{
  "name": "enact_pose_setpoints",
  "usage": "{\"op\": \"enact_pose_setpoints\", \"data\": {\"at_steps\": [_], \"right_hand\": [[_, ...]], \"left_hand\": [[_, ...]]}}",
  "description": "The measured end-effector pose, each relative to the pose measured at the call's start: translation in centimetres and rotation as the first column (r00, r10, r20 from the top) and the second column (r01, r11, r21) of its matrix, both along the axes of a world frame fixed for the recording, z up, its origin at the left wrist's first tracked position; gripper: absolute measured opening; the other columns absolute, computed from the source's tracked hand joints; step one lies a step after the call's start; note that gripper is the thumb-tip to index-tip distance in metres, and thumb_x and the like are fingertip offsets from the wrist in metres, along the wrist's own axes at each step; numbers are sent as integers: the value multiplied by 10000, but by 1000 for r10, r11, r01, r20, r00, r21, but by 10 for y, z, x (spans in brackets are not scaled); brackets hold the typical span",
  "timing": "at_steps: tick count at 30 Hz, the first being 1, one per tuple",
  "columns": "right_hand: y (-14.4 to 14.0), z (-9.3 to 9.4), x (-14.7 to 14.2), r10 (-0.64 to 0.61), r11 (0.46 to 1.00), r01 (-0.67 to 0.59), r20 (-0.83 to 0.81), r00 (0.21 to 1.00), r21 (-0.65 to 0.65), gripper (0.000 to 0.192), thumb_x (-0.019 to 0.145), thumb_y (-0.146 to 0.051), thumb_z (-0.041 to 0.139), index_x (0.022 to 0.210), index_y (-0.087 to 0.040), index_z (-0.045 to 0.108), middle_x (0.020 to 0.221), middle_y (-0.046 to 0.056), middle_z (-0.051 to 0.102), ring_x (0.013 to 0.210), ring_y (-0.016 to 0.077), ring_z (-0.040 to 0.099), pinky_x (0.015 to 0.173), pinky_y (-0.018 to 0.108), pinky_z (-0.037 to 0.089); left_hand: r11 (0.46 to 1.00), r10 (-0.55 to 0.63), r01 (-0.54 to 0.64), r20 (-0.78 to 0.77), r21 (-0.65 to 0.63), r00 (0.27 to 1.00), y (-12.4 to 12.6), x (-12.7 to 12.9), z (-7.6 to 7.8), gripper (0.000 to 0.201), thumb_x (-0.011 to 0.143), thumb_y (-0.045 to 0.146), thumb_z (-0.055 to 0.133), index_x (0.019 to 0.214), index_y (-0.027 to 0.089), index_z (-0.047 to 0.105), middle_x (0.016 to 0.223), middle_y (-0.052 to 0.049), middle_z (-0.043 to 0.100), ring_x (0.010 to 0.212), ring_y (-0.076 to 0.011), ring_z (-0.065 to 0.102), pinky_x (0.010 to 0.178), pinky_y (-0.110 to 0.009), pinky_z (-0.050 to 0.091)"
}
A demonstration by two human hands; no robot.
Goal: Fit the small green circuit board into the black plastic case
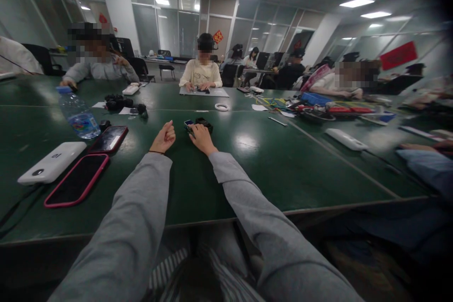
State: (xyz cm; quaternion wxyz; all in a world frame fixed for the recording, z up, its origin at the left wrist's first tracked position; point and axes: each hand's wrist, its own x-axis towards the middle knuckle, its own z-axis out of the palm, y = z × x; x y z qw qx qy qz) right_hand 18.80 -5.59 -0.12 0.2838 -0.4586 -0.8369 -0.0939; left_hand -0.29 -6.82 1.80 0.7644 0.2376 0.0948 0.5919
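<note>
Small black device (202,124) w/ blue-tipped part is lying on the green table (283,160), just past the person's fingers. Right hand (201,138) is resting on its near edge, fingers closing over it; grip unclear. Left hand (163,138) is sitting fisted, empty, just left of the device. Judgement: left should be steadying the device while right is working it.

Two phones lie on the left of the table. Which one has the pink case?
The pink-cased phone is the one nearer the table's front edge, dark screen up, beside the white power bank. The other phone lies farther back, by the water bottle, in a darker red case.
</note>
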Motion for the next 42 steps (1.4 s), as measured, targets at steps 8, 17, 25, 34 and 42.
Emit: {"op": "enact_pose_setpoints", "data": {"at_steps": [8, 17, 25, 34, 42], "right_hand": [[-20, 11, 2, 40, 999, -36, -167, 985, 27, 378, 921, -415, 459, 1198, -160, 496, 1165, 122, 496, 1115, 267, 432, 968, 411, 369], [-12, -1, 4, 79, 993, -87, -83, 993, -85, 571, 885, -398, 551, 1397, -227, 363, 1179, 102, 497, 1058, 238, 522, 902, 353, 454], [-22, 4, 15, 62, 994, -78, -208, 976, -73, 492, 910, -254, 464, 1393, -232, 373, 1226, 89, 512, 1084, 211, 540, 919, 330, 468], [-113, 11, 285, -392, 920, 392, -69, 917, -12, 515, 874, -349, 436, 1362, -186, 432, 1261, 160, 526, 1149, 279, 522, 961, 456, 450], [-175, -14, 470, -670, 732, 680, -133, 730, 46, 625, 791, -660, 387, 1285, -298, 512, 1088, 216, 590, 958, 390, 600, 710, 586, 460]], "left_hand": [[1000, -1, 1, -40, -8, 999, -5, 6, 1, 335, 904, 139, 496, 621, 172, 320, 519, 94, 180, 345, -11, 184, 329, -149, 170], [998, -31, 28, -68, -56, 997, -2, 16, 1, 328, 883, 131, 531, 627, 174, 330, 511, 99, 186, 337, -11, 165, 318, -153, 154], [999, -28, 27, -48, -19, 998, -5, 9, -2, 345, 885, 138, 528, 623, 177, 309, 507, 95, 170, 339, -14, 173, 318, -156, 152], [997, 15, -17, -24, -76, 1000, -25, 8, 1, 361, 854, 122, 569, 622, 182, 298, 510, 101, 169, 340, -10, 177, 320, -159, 141], [996, 9, -12, -36, -87, 999, -23, 8, 1, 360, 866, 119, 550, 621, 183, 295, 504, 101, 187, 338, -11, 180, 317, -161, 140]]}}
